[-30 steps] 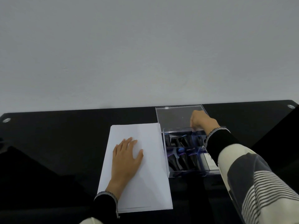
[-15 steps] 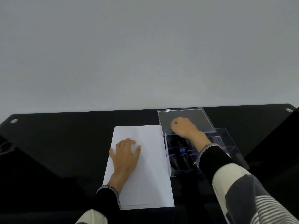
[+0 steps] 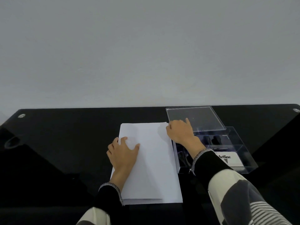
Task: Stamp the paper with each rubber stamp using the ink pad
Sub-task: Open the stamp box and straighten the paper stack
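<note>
White paper (image 3: 151, 163) lies in a stack on the black glass table (image 3: 56, 143), and the left hand (image 3: 123, 155) rests flat on its left side with fingers spread and relaxed. Her right hand (image 3: 180, 131) hovers curled at the stack's far right corner; whether it pinches anything I cannot tell. Just beside the paper sits the clear box (image 3: 233, 153) with dark stamps (image 3: 215, 140) and the Artline ink pad (image 3: 230, 159), its lid (image 3: 199, 118) lying behind.
</note>
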### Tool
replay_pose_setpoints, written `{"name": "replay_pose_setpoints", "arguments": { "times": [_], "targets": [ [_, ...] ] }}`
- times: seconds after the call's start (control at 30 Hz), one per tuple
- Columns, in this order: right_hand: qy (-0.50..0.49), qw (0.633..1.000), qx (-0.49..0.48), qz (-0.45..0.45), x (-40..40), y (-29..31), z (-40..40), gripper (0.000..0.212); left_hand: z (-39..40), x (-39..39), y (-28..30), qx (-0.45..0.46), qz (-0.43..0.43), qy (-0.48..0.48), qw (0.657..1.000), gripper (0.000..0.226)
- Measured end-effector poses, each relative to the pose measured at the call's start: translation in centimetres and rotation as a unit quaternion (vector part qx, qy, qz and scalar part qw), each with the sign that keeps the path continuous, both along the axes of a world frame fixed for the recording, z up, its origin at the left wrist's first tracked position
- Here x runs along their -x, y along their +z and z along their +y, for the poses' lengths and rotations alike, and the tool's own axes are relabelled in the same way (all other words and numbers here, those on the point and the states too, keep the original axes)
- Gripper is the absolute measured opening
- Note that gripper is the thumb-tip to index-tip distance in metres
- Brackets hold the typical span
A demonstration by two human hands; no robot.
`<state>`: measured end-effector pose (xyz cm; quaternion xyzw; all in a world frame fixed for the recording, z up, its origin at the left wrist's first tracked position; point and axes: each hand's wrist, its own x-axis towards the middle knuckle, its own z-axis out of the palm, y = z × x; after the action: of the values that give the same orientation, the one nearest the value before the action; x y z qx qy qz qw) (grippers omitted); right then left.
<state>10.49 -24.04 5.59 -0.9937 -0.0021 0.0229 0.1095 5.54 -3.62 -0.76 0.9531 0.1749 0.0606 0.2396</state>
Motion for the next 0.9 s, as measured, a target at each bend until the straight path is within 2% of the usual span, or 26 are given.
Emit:
{"name": "replay_pose_setpoints", "arguments": {
  "times": [0.1,0.23,0.37,0.47,0.6,0.73,0.83,0.9],
  "targets": [
    [0.03,0.996,0.064,-0.053,1.0,-0.2,1.3,0.026,0.4,-0.1,0.4,0.002,0.01,-0.007,1.0,0.068],
    [0.041,0.981,0.188,0.02,3.3,-0.5,3.0,0.011,0.9,0.2,0.9,0.038,0.016,-0.031,0.999,0.062],
    [0.05,0.962,0.263,0.047,4.9,-1.5,3.3,0.018,0.9,1.3,1.7,0.081,0.012,-0.039,0.996,0.052],
    [0.045,0.958,0.279,0.051,6.0,-2.2,3.4,0.02,1.2,1.7,2.1,0.14,0.015,-0.016,0.99,0.046],
    [0.035,0.956,0.287,0.048,7.7,-2.9,3.2,0.023,1.8,2.4,2.6,0.235,0.009,0.051,0.971,0.013],
    [0.035,0.96,0.274,0.038,8.9,-3.0,2.9,0.032,2.2,3.3,2.1,0.264,0.02,0.04,0.963,0.018],
    [0.034,0.967,0.251,0.042,9.6,-2.9,2.9,0.035,1.7,4.0,2.0,0.24,0.006,0.012,0.971,0.022],
    [0.035,0.979,0.196,0.038,9.9,-2.6,2.9,0.037,1.5,4.6,1.9,0.213,0.001,-0.005,0.977,0.024]
  ]
}}
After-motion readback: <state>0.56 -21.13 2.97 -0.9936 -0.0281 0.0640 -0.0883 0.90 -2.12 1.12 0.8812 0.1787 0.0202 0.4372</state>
